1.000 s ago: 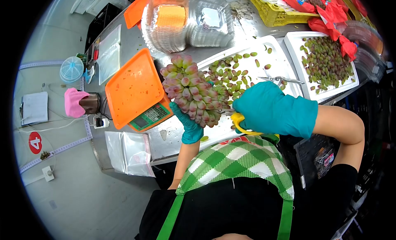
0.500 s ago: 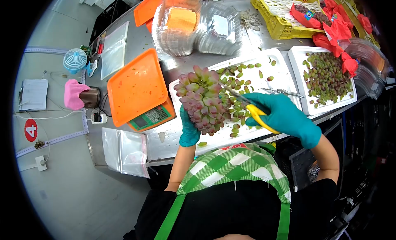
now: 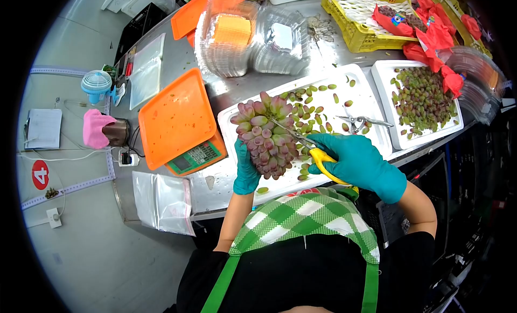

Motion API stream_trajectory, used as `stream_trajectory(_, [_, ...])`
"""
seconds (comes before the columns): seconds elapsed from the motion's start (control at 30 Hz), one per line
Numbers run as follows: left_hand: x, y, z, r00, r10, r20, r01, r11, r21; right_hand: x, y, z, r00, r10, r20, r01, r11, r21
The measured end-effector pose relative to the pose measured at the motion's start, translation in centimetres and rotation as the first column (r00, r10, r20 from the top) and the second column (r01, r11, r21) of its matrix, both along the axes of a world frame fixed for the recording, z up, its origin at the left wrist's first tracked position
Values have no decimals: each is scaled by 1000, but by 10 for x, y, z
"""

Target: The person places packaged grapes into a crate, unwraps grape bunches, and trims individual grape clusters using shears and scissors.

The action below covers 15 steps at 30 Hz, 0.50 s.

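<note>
A large bunch of reddish-green grapes is held up above a white tray. My left hand, in a teal glove, grips the bunch from its left and underside; some fingers are hidden behind it. In my gloved right hand are yellow-handled scissors, their blade tips reaching into the upper right of the bunch. Loose grapes lie scattered on the tray. Metal snips rest on the tray's right part.
To the left stands an orange scale; clear plastic bags lie before it. Stacked clear clamshells are behind the tray. At right, a smaller white tray holds many loose grapes, with a yellow crate behind it.
The scissors' blades have moved left, from the bunch's right edge into its upper part. My right hand has shifted slightly left and down with them. The left hand still holds the bunch.
</note>
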<state>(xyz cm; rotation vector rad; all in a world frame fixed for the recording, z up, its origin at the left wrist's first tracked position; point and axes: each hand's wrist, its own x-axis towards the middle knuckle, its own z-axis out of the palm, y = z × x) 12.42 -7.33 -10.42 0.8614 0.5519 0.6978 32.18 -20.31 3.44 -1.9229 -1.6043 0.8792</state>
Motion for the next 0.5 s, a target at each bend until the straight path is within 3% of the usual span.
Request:
stream_trajectory(0.03, [0,0,2,1000,-17,2,17,1000,8,0,0,-1,1000,-1,26,0,1000,25])
stream_trajectory(0.13, [5,1,5,999,-18,36,19,999,-31,-4,5,-7,976,-151,-155,160,986,49])
stream_trajectory(0.17, [7,0,5,999,-8,52,10,998,-56,-5,10,-22,932,-193,-307,233,967,100])
stream_trajectory(0.23, [17,-4,18,997,51,64,-42,989,-144,-7,23,-54,771,-234,-592,396,905,157])
stream_trajectory(0.27, [22,-4,23,994,78,71,-64,980,-186,-9,26,-53,572,-214,-792,420,906,58])
stream_trajectory(0.37, [32,1,21,996,81,-29,-85,985,-148,-19,38,-87,252,-311,-917,462,871,-168])
stream_trajectory(0.4, [34,1,26,993,97,-74,-100,994,-41,-22,39,-89,267,-386,-883,477,849,-227])
stream_trajectory(0.43, [36,1,30,989,108,-104,-108,994,-2,-35,43,-85,309,-374,-875,595,793,-129])
stream_trajectory(0.5, [36,4,37,977,128,-168,-117,990,73,-24,43,-108,151,-350,-924,515,826,-229])
